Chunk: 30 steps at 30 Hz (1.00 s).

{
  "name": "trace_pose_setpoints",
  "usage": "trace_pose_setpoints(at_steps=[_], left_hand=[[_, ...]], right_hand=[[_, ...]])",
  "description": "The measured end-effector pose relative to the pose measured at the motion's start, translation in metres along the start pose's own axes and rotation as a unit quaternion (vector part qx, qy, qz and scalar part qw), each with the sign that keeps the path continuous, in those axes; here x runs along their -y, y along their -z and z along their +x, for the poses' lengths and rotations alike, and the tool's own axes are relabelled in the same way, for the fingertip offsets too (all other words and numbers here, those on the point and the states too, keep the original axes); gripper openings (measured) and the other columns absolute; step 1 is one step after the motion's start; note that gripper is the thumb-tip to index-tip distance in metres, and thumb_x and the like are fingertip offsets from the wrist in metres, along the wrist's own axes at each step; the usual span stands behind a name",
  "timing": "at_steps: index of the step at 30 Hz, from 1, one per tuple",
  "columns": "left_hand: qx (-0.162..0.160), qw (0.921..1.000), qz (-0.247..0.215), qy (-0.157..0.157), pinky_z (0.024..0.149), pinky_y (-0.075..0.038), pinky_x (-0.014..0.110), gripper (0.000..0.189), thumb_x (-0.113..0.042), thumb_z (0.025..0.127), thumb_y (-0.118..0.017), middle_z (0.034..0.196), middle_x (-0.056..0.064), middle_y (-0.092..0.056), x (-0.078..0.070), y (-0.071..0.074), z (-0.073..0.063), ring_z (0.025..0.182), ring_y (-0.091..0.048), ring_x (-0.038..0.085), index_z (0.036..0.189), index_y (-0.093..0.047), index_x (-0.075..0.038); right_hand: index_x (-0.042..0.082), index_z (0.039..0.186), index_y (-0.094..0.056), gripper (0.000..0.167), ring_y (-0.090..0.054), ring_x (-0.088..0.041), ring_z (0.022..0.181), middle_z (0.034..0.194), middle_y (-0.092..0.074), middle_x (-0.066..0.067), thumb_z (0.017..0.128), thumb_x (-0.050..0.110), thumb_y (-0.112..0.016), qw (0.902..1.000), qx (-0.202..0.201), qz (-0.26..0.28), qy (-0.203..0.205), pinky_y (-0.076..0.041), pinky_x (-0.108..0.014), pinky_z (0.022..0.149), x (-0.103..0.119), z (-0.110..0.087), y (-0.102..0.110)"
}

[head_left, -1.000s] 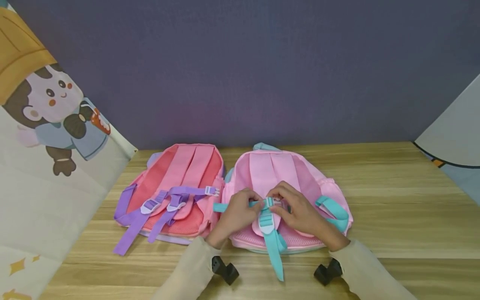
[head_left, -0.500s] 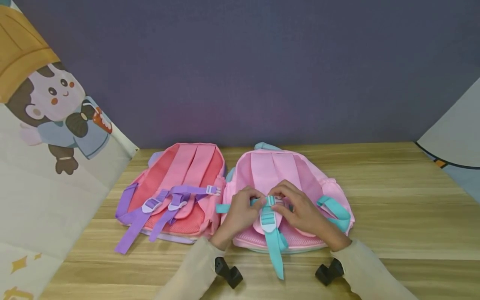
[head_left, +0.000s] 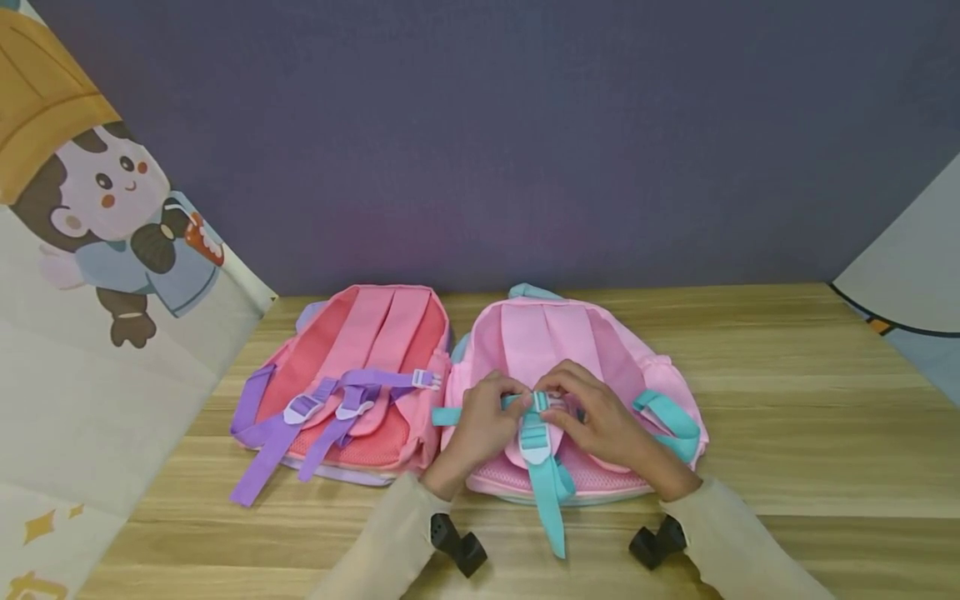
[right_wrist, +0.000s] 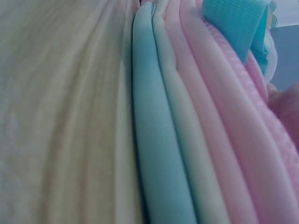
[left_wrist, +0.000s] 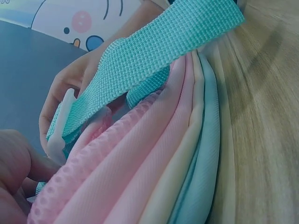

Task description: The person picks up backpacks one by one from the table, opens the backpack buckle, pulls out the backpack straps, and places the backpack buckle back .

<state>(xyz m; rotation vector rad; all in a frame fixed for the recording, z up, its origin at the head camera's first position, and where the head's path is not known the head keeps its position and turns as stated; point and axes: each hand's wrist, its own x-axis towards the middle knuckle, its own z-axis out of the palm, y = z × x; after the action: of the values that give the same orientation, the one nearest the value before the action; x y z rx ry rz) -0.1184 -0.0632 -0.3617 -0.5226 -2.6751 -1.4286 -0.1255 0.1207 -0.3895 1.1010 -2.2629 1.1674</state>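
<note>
A pale pink backpack [head_left: 551, 329] lies with its straps facing up. At its middle my left hand [head_left: 480, 425] pinches the teal chest strap [head_left: 447, 416], whose loose end sticks out to the left. Just right of it my right hand [head_left: 603, 421] pinches the strap's buckle [head_left: 555, 402], largely hidden by fingers. Whether the buckle halves are joined, I cannot tell. Below the fingers sits a white strap adjuster [head_left: 536, 451] with a hanging teal webbing tail [head_left: 551, 517]. In the left wrist view the webbing [left_wrist: 154, 51] crosses above the bag's layered edge.
To the left lies a coral-pink backpack [head_left: 367, 333] with purple straps [head_left: 258, 467] and a white buckle end [head_left: 426, 381]. Another teal strap [head_left: 671, 421] loops at the pale bag's right side. A dark panel [head_left: 525, 150] rises behind the wooden table [head_left: 810, 417].
The view has shifted slightly since one second ago. Both hands keep their pinch at the chest strap and buckle, with barely any finger movement; the bags stay in place.
</note>
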Motion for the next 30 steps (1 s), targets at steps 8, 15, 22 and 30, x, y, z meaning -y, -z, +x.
trace_pose_setpoints(at_steps=[8,15,22,30], left_hand=[[0.019,0.9972,-0.056,0.046,0.080,-0.047,0.033,0.011,-0.003,0.091,-0.059,0.092,0.010,-0.063,0.0014,0.0011,0.0018,0.087,-0.057,0.018,0.092,-0.068,0.002],[0.006,0.9987,-0.033,0.039,0.083,-0.044,0.038,0.011,-0.003,0.089,-0.060,0.092,0.011,-0.064,-0.0013,-0.0012,0.0008,0.089,-0.058,0.022,0.091,-0.070,0.001],[-0.002,0.9996,-0.007,0.029,0.090,-0.034,0.045,0.011,-0.005,0.088,-0.061,0.090,0.007,-0.063,-0.0036,-0.0026,-0.0010,0.087,-0.058,0.022,0.089,-0.072,-0.002],[0.006,0.9984,-0.009,0.055,0.090,-0.035,0.046,0.012,-0.006,0.089,-0.060,0.093,0.007,-0.064,-0.0055,-0.0017,-0.0008,0.092,-0.057,0.026,0.090,-0.071,-0.003]], right_hand=[[0.009,0.107,-0.059,0.031,-0.049,-0.008,0.084,0.097,-0.054,0.002,0.080,-0.004,-0.069,0.9996,-0.007,0.027,-0.005,-0.045,-0.024,0.075,-0.0010,0.0011,-0.0012],[0.011,0.106,-0.061,0.031,-0.049,-0.008,0.084,0.097,-0.055,0.004,0.080,-0.004,-0.070,0.9987,-0.001,0.047,-0.020,-0.044,-0.024,0.074,0.0007,0.0018,0.0000],[0.010,0.106,-0.061,0.032,-0.049,-0.008,0.083,0.096,-0.055,0.003,0.080,-0.005,-0.070,0.9988,-0.006,0.045,-0.018,-0.044,-0.024,0.074,-0.0008,0.0005,-0.0004],[0.009,0.107,-0.061,0.033,-0.050,-0.008,0.081,0.092,-0.055,0.004,0.078,-0.002,-0.073,0.9994,-0.013,0.030,-0.015,-0.046,-0.023,0.074,-0.0002,0.0009,0.0000]])
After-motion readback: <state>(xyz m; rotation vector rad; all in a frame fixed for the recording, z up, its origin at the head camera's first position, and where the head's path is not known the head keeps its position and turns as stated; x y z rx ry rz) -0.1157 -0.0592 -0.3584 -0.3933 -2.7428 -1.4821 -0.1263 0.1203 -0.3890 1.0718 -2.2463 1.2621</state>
